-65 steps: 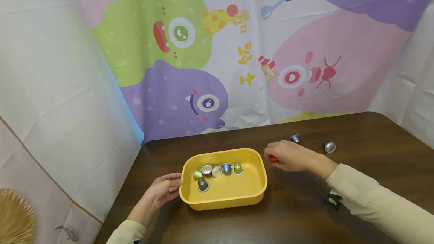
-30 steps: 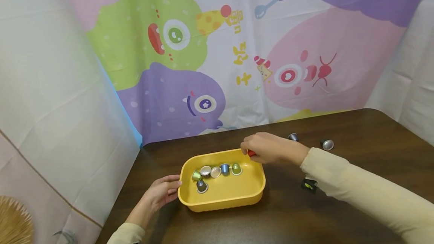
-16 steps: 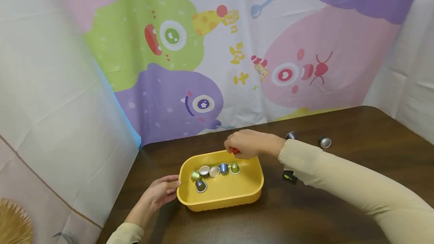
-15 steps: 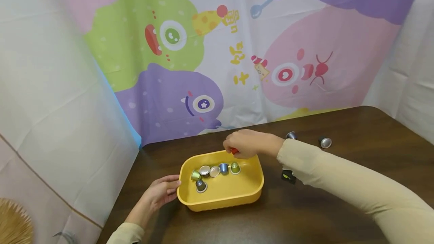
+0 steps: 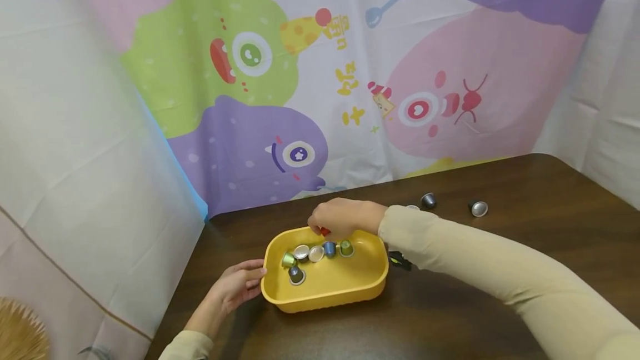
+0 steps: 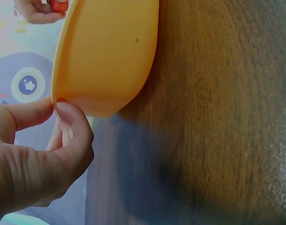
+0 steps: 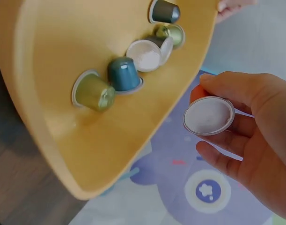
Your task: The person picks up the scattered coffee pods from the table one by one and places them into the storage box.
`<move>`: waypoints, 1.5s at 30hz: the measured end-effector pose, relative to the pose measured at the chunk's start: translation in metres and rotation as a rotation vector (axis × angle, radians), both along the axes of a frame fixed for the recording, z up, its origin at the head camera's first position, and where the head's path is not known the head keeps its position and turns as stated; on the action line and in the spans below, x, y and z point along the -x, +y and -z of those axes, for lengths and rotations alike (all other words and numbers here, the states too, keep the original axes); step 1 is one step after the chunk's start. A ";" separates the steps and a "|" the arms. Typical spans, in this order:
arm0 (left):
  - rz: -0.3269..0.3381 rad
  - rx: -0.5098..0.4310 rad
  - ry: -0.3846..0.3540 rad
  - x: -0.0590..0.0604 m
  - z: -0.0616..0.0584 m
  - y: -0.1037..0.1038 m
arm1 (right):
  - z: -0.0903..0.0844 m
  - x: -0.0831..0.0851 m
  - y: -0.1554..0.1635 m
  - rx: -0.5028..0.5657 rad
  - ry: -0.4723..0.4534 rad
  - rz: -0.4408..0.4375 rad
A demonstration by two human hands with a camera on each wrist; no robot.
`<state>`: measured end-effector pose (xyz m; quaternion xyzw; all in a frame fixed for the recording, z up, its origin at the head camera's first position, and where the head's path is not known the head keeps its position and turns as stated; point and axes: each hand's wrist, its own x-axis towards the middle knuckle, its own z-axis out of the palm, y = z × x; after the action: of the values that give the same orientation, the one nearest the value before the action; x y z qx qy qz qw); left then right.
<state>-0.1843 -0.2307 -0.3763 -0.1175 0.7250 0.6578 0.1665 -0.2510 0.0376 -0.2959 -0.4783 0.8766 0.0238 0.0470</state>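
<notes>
A yellow plastic tub (image 5: 330, 298) stands on the brown table. My left hand (image 5: 237, 286) pinches its left rim between thumb and finger, as the left wrist view shows. My right hand (image 5: 345, 218) holds a red coffee capsule (image 7: 209, 115) above the tub's far rim, the capsule's silver lid facing the right wrist camera. Inside the tub lie a green capsule (image 5: 346, 246), a blue capsule (image 5: 329, 248), two with pale lids up, a light green capsule (image 5: 288, 259) and a dark capsule (image 5: 296, 275).
Right of the tub on the table lie a dark blue capsule (image 5: 428, 200) and a black capsule (image 5: 478, 208) with its silver lid showing. Another lid (image 5: 412, 207) peeks out behind my right sleeve (image 5: 480, 260). A cartoon-print cloth (image 5: 360, 149) hangs along the table's back edge.
My right hand has carried the red capsule leftward from beside the tub to over its far rim. The left hand keeps its hold on the rim. The head view has shifted slightly.
</notes>
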 end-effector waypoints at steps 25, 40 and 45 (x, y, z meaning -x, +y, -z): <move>0.165 -0.143 -0.094 0.007 0.000 -0.010 | 0.036 -0.009 -0.063 -0.192 0.002 -0.077; 0.146 -0.147 -0.093 0.006 -0.002 -0.008 | 0.046 -0.007 -0.078 -0.226 -0.013 -0.095; 0.141 -0.141 -0.084 0.006 -0.002 -0.008 | 0.046 -0.005 -0.083 -0.212 -0.019 -0.120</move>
<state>-0.1903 -0.2386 -0.3739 -0.0819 0.6759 0.6883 0.2505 -0.2455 -0.0452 -0.3419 -0.5224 0.8386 0.1144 0.1042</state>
